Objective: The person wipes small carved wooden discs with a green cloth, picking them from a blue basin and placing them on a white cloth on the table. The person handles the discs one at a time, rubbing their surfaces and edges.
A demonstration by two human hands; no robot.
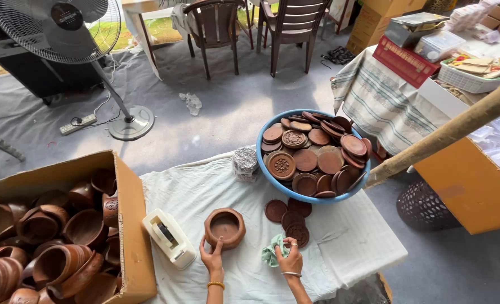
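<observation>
The left hand (212,256) is touching the near rim of a small brown wooden bowl (224,227), its grip loosely open, fingertips resting on the edge rather than closing around it. The right hand (290,259) is pinching a crumpled green cloth (270,251), its grip closing on the fabric just beside the bowl.

The bowl is sitting upright on the white-covered surface (351,236), between a white tape dispenser (169,237) and a few loose wooden lids (289,215). It looks rigid, thick-walled and fairly light, with a smooth finish that could slip; taking it by the rim or cupping its sides seems safest. The cloth is soft and limp.

Both forearms are reaching up from the bottom edge, wrists bending slightly inward. Farther out, a blue basin (267,169) is holding more lids, and a cardboard box (131,225) at the left is holding many bowls.
</observation>
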